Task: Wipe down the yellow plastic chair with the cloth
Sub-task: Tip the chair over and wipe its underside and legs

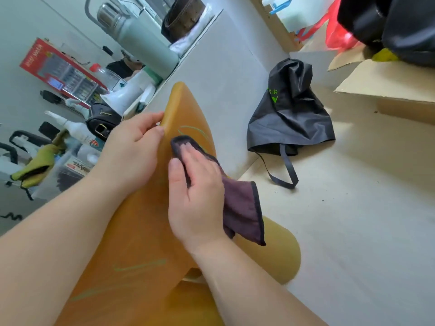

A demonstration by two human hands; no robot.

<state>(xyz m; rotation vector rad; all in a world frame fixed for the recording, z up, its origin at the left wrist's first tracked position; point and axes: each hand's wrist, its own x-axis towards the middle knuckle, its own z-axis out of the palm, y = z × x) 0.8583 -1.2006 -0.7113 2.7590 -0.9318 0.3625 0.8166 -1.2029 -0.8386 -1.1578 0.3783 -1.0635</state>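
Cloth point(242, 208) pressed on the chair point(146, 231) under the flat fingers point(190, 156) of the right hand point(195, 196), partly hidden by the palm. Left hand point(134, 149) clamps the chair's edge alongside.

Black fabric bag point(290, 114) with green print lies slumped on pale floor point(353, 208), straps loose. Cardboard box point(388, 90) at upper right, red plastic bag point(339, 34) behind it. At left: green flask point(143, 41), white megaphone point(124, 92), red box point(58, 69), spray bottle point(70, 124), black handbag point(101, 124), green glove point(33, 168).
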